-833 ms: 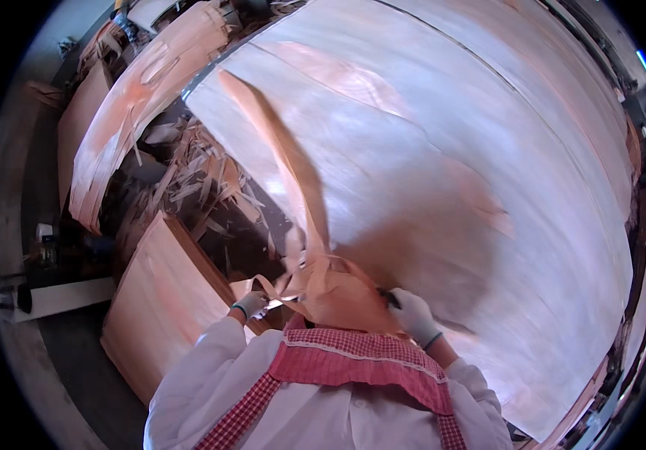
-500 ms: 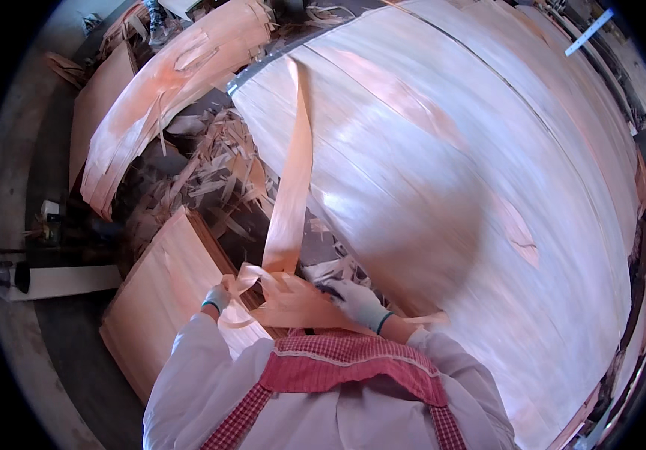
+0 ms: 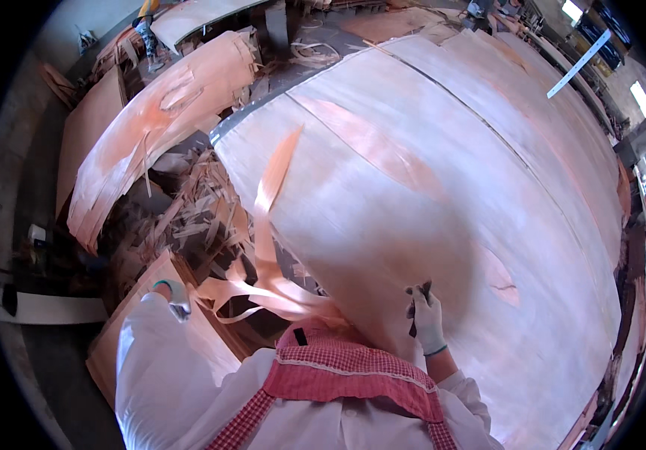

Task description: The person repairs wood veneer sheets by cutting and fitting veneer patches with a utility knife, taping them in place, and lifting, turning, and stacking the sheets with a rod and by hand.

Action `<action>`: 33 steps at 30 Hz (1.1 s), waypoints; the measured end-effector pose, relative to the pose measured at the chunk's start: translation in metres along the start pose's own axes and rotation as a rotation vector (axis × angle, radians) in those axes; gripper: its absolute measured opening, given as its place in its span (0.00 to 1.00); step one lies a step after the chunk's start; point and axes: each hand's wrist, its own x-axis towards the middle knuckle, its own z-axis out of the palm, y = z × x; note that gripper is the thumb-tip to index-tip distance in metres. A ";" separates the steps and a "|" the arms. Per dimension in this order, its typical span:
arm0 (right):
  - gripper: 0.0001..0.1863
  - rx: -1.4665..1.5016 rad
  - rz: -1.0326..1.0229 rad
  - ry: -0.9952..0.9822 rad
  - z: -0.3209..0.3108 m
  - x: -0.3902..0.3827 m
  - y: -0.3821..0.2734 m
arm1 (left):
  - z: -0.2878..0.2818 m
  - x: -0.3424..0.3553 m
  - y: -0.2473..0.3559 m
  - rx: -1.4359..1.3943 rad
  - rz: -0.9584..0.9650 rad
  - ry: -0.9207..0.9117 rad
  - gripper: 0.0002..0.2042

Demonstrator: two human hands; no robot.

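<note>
Change I'm seeing: my hands have split. A half second ago both were in close on the bunched strip [image 3: 264, 217]. Now my right hand [image 3: 428, 322] has swung out over the sheet [image 3: 353, 187], well clear of the strip, fingers closed on a dark thing [image 3: 412, 328], too small for me to say what. My left hand [image 3: 178, 296] has gone out beyond the sheet's left edge, over the stack [image 3: 207, 334]. It's right beside the strip's loose ends; can't tell from here whether it has hold of them or just touches.

The strip itself: tip lies on the sheet near its left edge, pulled back from the sheet's far edge compared with the last look. Middle crosses the left edge, and the lower part has opened out into loops left of the sheet, in front of the apron [image 3: 357, 375].

What I take from that: the bunch is no longer gathered between two hands. Left is the only one that could have it. Strip looks loose along its length but isn't clear of the sheet, since the tip is on top. Scraps [image 3: 195, 217] sit left of the sheet, close by the strip.
</note>
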 end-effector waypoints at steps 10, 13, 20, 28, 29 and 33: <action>0.15 0.024 0.052 -0.195 0.053 -0.054 0.043 | -0.234 -0.031 0.077 0.628 0.245 0.694 0.12; 0.14 -0.061 0.129 -0.129 0.038 -0.078 0.053 | -0.182 -0.002 0.212 -0.221 0.569 0.566 0.15; 0.11 -0.006 0.226 -0.239 0.055 -0.124 0.066 | -0.111 -0.035 0.471 -0.747 1.068 0.445 0.33; 0.14 -0.079 0.172 -0.279 0.044 -0.124 0.034 | -0.119 -0.111 0.559 -1.148 1.173 0.248 0.13; 0.14 -0.106 0.139 -0.248 0.041 -0.107 0.016 | -0.108 -0.123 0.554 -1.183 1.159 0.240 0.12; 0.21 -0.336 -0.180 -0.128 0.039 -0.031 -0.095 | -0.057 -0.171 0.509 -1.254 1.047 0.016 0.12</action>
